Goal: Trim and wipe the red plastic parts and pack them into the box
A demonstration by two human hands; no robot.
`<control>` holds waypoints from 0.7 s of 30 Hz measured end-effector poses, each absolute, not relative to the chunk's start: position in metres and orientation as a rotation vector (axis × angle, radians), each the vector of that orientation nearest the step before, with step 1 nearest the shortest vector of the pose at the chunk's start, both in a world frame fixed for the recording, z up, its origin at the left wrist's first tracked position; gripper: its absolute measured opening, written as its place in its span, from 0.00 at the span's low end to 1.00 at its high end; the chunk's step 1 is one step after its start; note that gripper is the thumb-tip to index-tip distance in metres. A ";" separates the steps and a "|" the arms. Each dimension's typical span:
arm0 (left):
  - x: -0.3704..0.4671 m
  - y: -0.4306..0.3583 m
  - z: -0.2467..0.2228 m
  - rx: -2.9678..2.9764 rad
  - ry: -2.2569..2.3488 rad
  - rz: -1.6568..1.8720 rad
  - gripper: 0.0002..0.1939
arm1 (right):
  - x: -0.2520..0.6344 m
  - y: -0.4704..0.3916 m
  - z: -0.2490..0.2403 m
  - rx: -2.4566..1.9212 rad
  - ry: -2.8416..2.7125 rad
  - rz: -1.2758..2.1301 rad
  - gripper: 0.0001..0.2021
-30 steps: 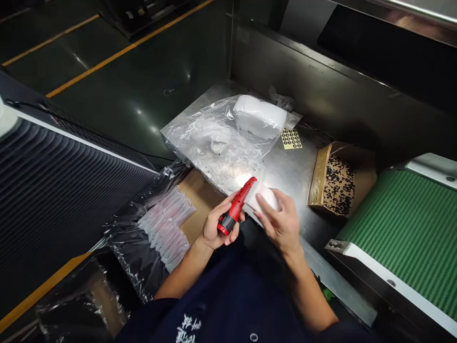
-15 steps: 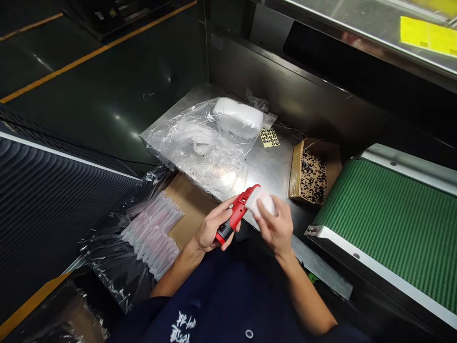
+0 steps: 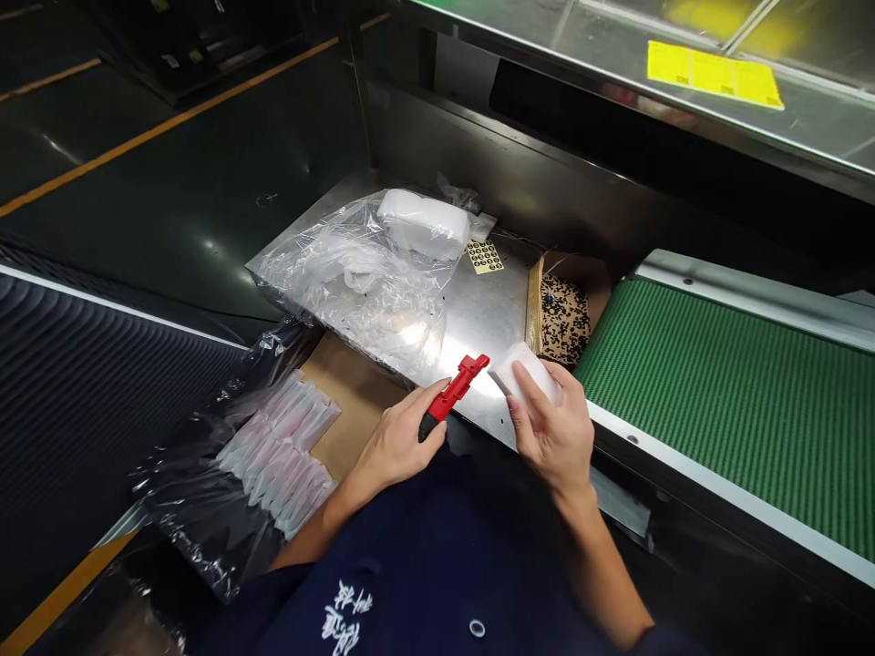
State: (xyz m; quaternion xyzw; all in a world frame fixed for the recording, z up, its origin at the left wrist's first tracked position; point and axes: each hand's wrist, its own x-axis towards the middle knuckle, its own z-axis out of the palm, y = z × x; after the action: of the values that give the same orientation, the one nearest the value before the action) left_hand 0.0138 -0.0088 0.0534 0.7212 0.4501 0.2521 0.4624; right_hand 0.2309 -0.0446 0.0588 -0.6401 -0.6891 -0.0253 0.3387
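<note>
My left hand point(image 3: 403, 437) is closed around the black end of a red and black plastic housing part point(image 3: 457, 387), whose narrow red tip points up and to the right. In my right hand point(image 3: 564, 433) a folded white pad point(image 3: 523, 372), which looks like foam or cloth, is gripped between thumb and fingers. A small gap separates the pad from the red tip. Both hands are above the front edge of the metal table point(image 3: 478, 337).
Left of me, a lined carton point(image 3: 359, 387) holds rows of pinkish wrapped pieces point(image 3: 280, 451). On the table lie a clear plastic bag point(image 3: 362, 292) with white sheets point(image 3: 424, 223), a sticker sheet point(image 3: 485, 257) and a black-speckled box point(image 3: 533, 314). A green conveyor point(image 3: 738, 392) stands right.
The white pad has come away from the red part as my right hand moved right. The red part has been turned in my left hand, showing another side. The view has shifted somewhat.
</note>
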 end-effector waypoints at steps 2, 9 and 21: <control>0.016 -0.012 0.052 1.804 1.112 0.606 0.25 | 0.230 -0.045 0.062 -1.674 -1.809 -0.131 0.16; 0.018 -0.023 0.046 1.973 1.165 0.573 0.23 | 0.218 -0.045 0.054 -1.720 -1.939 -0.242 0.15; 0.014 -0.034 0.040 2.125 1.204 0.626 0.21 | 0.218 -0.043 0.054 -1.708 -1.822 -0.320 0.17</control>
State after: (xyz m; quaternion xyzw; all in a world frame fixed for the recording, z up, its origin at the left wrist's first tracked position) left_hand 0.0141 -0.0343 0.0400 0.8026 0.4548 0.2366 0.3050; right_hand 0.2177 -0.0428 0.0539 -0.6455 -0.6888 -0.1208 0.3069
